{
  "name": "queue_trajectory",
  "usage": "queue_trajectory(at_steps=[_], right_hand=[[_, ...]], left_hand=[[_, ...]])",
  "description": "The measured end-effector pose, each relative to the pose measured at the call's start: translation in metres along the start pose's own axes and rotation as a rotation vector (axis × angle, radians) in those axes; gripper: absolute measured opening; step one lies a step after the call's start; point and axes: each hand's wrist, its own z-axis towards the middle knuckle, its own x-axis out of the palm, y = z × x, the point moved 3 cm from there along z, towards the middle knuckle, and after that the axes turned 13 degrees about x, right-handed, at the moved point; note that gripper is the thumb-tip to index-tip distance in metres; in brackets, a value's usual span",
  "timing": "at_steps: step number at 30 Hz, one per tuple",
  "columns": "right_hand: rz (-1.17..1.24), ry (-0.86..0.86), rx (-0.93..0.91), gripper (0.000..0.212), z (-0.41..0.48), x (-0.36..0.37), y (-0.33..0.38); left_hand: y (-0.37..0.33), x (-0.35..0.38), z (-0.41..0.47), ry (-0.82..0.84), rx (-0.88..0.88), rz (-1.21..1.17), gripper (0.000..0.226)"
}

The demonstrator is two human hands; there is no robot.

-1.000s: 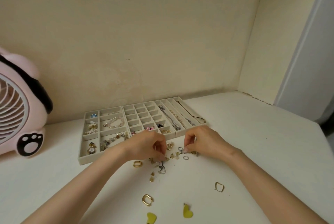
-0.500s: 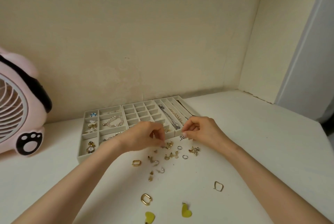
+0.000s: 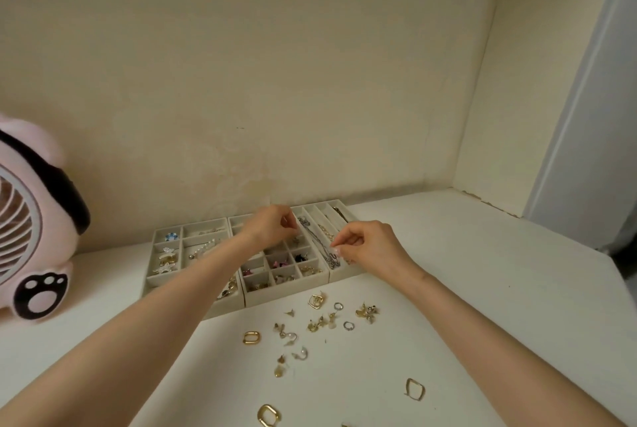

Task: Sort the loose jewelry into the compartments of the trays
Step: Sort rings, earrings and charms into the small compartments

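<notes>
Three cream trays stand side by side at the wall: a left tray, a middle tray of small compartments and a right tray of long slots. My left hand hovers over the middle tray's far end, fingertips pinched. My right hand is over the right tray's near end, also pinching. A silver chain runs between the two pinches along a long slot. Loose earrings and rings lie on the table in front, among them a gold oval hoop and a gold flower piece.
A pink fan stands at the left edge. Nearer me lie another gold hoop and an angular gold hoop. The white table meets walls behind and at the right.
Both hands rose from the loose pile on the table and moved back over the trays. The left hand went furthest, and they are now spread apart along the long slot.
</notes>
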Motion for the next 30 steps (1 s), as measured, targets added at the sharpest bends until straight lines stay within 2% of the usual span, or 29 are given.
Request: queue_trajectory(at_steps=[5, 11, 15, 23, 30], right_hand=[[-0.014, -0.019, 0.015, 0.005, 0.024, 0.009, 0.006], [-0.037, 0.008, 0.018, 0.005, 0.047, 0.033, 0.019], [-0.058, 0.018, 0.021, 0.006, 0.059, 0.048, 0.025], [-0.294, 0.048, 0.016, 0.008, 0.064, 0.063, 0.032], [-0.29, 0.019, -0.02, 0.007, 0.052, 0.051, 0.03]], left_hand=[[0.006, 0.009, 0.004, 0.04, 0.012, 0.047, 0.006], [0.007, 0.001, -0.003, -0.021, -0.008, 0.084, 0.024], [0.012, -0.014, -0.017, -0.055, 0.002, 0.072, 0.014], [0.016, -0.022, -0.051, -0.088, 0.054, 0.1, 0.008], [0.004, -0.019, -0.066, -0.054, 0.119, 0.089, 0.007]])
